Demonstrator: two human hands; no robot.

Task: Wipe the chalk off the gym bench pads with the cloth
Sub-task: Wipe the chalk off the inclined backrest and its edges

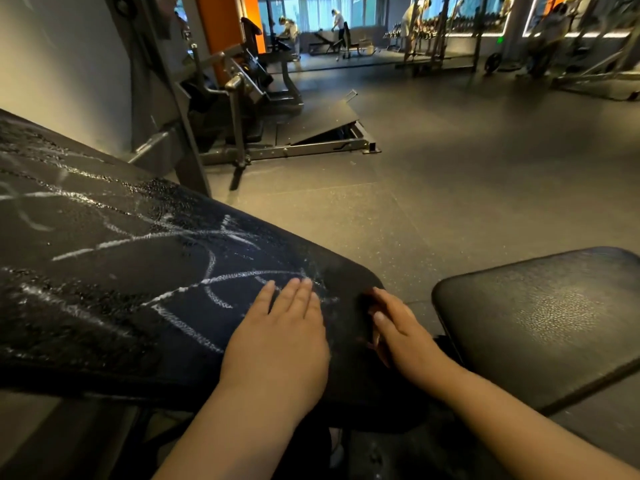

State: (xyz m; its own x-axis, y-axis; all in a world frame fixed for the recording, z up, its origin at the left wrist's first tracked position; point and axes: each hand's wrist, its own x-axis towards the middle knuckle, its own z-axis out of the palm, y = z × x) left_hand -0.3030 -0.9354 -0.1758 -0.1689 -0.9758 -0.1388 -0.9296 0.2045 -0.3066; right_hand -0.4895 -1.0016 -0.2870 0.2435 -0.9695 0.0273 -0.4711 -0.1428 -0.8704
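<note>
While left hand [277, 341] lies spread flat on black vinyl bench pad [86, 230], right hand [398, 327] grip unclear at pad's right end; advise wiping white chalk streaks [74, 254] far-to-near.

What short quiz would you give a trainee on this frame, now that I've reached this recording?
1. True or false: the seat pad is covered in white scribbles.
2. Multiple choice: the left hand is A) lying flat on the back pad; B) raised in the air; C) resting on the floor.
3. Fill in: the white lines crossing the back pad are ____.

Key: 1 false; 2 A; 3 chalk.
</note>
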